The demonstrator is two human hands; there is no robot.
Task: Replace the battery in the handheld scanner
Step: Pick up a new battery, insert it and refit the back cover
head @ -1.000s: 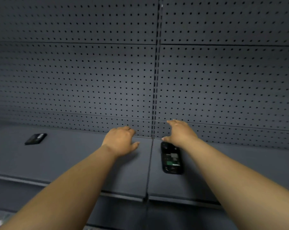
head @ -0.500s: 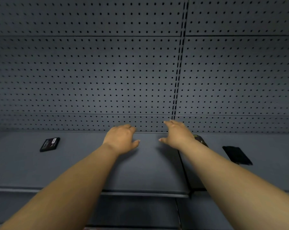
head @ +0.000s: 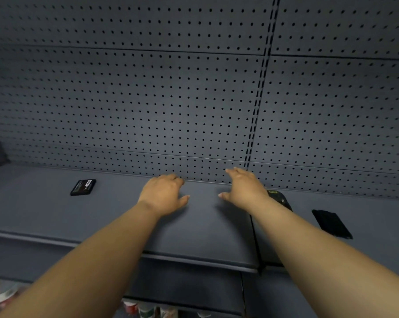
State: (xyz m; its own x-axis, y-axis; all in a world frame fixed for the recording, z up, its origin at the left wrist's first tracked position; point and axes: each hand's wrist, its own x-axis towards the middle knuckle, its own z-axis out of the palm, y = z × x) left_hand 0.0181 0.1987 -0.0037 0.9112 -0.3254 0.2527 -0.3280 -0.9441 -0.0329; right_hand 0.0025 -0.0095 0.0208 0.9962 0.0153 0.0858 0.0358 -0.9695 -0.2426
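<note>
Both hands, left [head: 163, 195] and right [head: 244, 188], hover spread and empty. The scanner [head: 278, 198] lies mostly hidden behind the right wrist; battery [head: 83, 187] far left of it, cover [head: 331, 223] just right (laid out for reach, probably).

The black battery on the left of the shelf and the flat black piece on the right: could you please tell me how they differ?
The battery bears a pale printed label; the flat black piece looks plain and matte. The battery lies left of the left hand; the piece lies beyond the right forearm. Both lie flat on the grey shelf, untouched.
</note>
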